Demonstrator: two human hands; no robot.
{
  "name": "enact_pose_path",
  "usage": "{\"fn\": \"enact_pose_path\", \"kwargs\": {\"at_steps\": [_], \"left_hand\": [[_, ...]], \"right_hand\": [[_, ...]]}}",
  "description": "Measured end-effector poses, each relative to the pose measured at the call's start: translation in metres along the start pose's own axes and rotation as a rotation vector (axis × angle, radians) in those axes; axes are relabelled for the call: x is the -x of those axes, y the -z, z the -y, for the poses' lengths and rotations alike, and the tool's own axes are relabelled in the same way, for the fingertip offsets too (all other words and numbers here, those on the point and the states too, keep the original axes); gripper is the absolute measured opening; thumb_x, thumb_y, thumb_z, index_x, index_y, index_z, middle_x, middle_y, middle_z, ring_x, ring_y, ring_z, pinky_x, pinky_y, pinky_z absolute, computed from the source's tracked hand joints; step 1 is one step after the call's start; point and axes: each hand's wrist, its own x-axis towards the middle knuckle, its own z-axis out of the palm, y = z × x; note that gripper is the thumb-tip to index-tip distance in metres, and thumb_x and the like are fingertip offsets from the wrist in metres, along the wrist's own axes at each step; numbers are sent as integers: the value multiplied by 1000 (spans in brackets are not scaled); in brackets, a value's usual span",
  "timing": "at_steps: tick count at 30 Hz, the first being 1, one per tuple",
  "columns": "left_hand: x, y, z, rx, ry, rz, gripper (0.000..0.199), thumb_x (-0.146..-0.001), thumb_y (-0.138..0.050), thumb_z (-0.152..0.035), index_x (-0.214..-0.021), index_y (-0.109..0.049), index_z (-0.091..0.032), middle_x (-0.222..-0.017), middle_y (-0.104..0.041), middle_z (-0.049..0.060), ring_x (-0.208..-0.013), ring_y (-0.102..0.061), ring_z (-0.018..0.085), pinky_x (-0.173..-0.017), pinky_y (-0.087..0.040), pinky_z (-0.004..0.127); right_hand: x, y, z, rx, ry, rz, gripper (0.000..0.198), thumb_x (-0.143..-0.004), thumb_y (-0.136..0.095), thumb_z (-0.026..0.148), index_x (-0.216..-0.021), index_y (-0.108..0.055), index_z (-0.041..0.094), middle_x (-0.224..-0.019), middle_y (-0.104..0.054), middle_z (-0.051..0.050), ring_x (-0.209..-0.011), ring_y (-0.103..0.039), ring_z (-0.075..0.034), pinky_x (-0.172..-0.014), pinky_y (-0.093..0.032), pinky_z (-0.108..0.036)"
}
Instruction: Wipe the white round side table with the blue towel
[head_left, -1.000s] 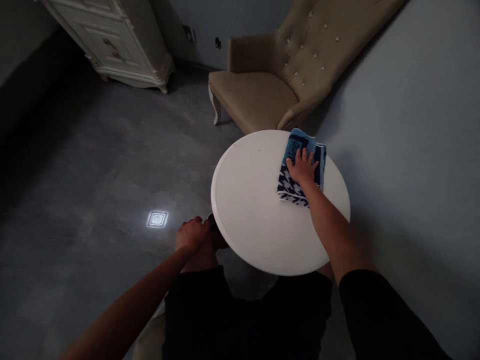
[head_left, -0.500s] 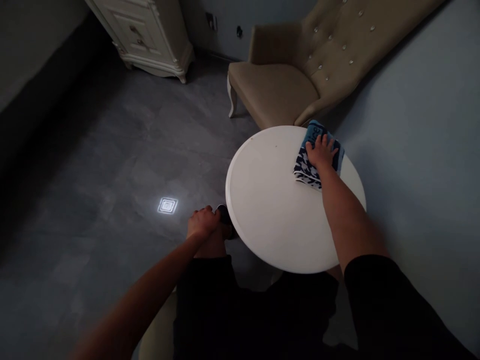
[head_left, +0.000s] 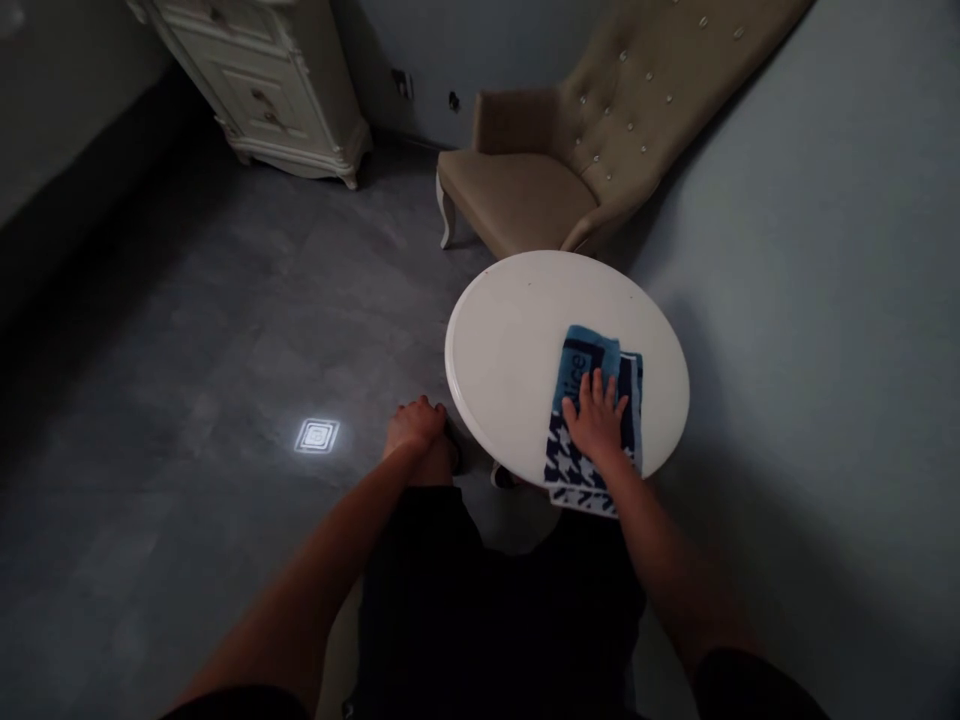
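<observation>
My right hand (head_left: 598, 418) lies flat with spread fingers on a folded towel (head_left: 577, 372), pressing it against the round white table (head_left: 502, 345). Blue and navy, the towel carries dark lettering and a white houndstooth pattern. Its near end hangs over the table's front edge, close to my lap. To the left of the table, my left hand (head_left: 415, 424) rests over my bent knee, open and with no object in it. Its fingertips curve over the knee and are partly hidden.
A tan tufted armchair (head_left: 517, 195) stands just behind the table. At the back left is a white carved cabinet (head_left: 277, 100). The grey wall (head_left: 810, 300) runs along the right side. A bright square of light (head_left: 316, 435) shows on the floor.
My right hand has slid the towel from the table's far right edge toward me, to the front edge. The left hand stays on the knee. The view has shifted slightly.
</observation>
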Motion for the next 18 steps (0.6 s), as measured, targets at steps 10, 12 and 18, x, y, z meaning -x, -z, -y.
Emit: {"fn": "enact_pose_path", "kwargs": {"at_steps": [10, 12, 18], "left_hand": [[-6, -8, 18, -53, -20, -42, 57, -111, -40, -48, -134, -78, -13, -132, -81, 27, -131, -76, 43, -107, -59, 51], [-8, -9, 20, -52, -13, -36, 58, -110, -40, -49, -134, -78, -13, -131, -81, 27, -130, -76, 44, -107, -59, 52], [-16, -9, 18, -68, 13, -5, 59, -110, -41, -53, -136, -78, -14, -131, -81, 26, -130, -75, 43, -107, -59, 52]], "right_hand": [[93, -18, 20, 34, 152, -15, 91, -109, -40, 65, -188, -5, 38, -188, -30, 4, -178, -13, -41, -143, -21, -75], [73, -17, 19, 49, 173, 3, 90, -111, -38, 64, -189, -12, 26, -190, -26, -5, -178, -11, -44, -142, -20, -75], [-44, 2, 15, 77, 168, 20, 86, -115, -36, 60, -183, -29, 7, -191, -18, -21, -178, -11, -47, -140, -15, -76]]}}
